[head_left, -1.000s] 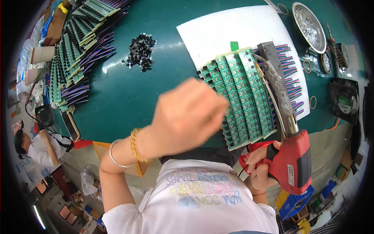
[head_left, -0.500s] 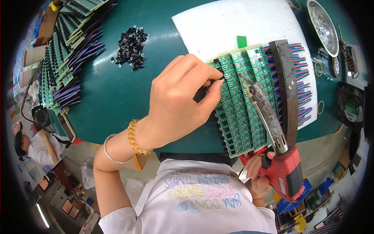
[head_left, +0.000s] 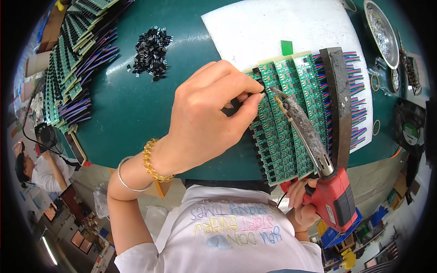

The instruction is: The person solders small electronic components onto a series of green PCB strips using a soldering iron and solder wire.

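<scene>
My left hand (head_left: pixel 205 109), with two bracelets on its wrist, pinches at the left edge of a row of green circuit boards (head_left: pixel 289 132). A small black part seems to sit between thumb and forefinger, mostly hidden by the fingertips. My right hand (head_left: pixel 304 202) grips a red and black soldering gun (head_left: pixel 336 198). The gun's long metal barrel slants over the boards, its tip just right of my left fingertips. Small black connectors (head_left: pixel 260 152) line the boards' left edge. Across the boards' wired side lies a dark metal bar (head_left: pixel 336 104).
A white foam sheet (head_left: pixel 273 27) lies under the boards. On the green table (head_left: pixel 114 132) are a heap of black connectors (head_left: pixel 152 54) and, far left, stacked wired boards (head_left: pixel 75 68). A metal dish (head_left: pixel 382 34) stands at far right. Another person (head_left: pixel 43 170) sits at left.
The soldering gun's tip has shifted left, closer to my left fingertips. My left hand keeps its pinch at the boards' edge, and the whole view has moved slightly.
</scene>
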A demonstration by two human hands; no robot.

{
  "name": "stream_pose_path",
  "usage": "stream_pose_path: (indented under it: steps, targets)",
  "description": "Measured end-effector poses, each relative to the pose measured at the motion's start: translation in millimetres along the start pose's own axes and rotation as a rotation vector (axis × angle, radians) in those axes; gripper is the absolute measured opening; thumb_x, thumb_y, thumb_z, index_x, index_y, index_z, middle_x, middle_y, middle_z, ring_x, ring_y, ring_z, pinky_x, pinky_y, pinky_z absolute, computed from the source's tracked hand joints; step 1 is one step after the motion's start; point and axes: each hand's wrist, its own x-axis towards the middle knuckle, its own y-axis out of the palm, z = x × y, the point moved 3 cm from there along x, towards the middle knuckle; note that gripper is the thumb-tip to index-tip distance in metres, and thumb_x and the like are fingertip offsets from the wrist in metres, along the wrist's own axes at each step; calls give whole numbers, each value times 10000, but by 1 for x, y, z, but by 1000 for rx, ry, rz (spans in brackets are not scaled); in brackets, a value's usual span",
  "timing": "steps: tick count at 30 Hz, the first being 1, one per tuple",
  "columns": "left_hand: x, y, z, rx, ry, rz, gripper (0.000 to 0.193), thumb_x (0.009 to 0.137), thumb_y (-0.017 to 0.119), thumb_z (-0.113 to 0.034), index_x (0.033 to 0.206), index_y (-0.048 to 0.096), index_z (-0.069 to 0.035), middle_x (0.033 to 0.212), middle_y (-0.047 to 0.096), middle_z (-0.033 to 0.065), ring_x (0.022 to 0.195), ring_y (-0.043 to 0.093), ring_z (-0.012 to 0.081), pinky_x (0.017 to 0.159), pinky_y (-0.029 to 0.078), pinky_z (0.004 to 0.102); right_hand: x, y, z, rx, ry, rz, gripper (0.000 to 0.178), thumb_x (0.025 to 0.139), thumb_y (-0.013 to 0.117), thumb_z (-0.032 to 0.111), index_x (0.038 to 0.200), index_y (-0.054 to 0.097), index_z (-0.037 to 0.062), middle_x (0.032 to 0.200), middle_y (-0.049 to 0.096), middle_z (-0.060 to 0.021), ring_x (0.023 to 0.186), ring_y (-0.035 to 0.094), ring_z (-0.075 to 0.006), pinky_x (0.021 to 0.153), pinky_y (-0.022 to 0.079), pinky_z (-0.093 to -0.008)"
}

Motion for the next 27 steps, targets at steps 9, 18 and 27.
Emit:
stream_pose_path:
  steps: [9,18,27]
  targets:
    - [0,1,0,25,5,4,131,755,735,69,875,721,21,777,662,71,636,603,107,558,487,217,6,-9,-5,-352,-109,132,197,745,669,176,679,499,99,668,582,-15,557,543,-155,527,383,-285]
    - [0,0,0,42,13,0,124,756,737,64,869,719,17,770,659,64,631,601,103,555,485,215,10,-3,1,-92,-127,121,150,752,665,114,681,543,67,629,572,-52,523,534,-156,461,377,-285]
    - [1,1,0,29,15,5,121,753,736,66,862,717,17,764,656,64,628,603,102,558,485,215,-12,-36,-26,41,-67,75,151,812,678,194,764,579,90,633,573,-37,532,533,-166,514,415,-310]
